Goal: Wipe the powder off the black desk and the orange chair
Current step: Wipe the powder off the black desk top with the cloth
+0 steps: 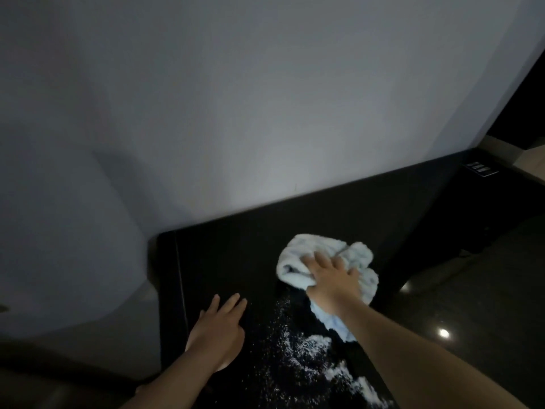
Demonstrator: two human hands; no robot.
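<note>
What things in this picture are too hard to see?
Head view only:
- The orange chair is nowhere in frame.
- The powder runs off the bottom edge, so its full spread is cut off.
- The right hand covers the middle of the cloth.
- The small panel at the far end of the desk is too small and dark to read.

On the desk (236,252), the cloth (303,255) lies beyond the powder (312,346), wall (236,98) behind.
</note>
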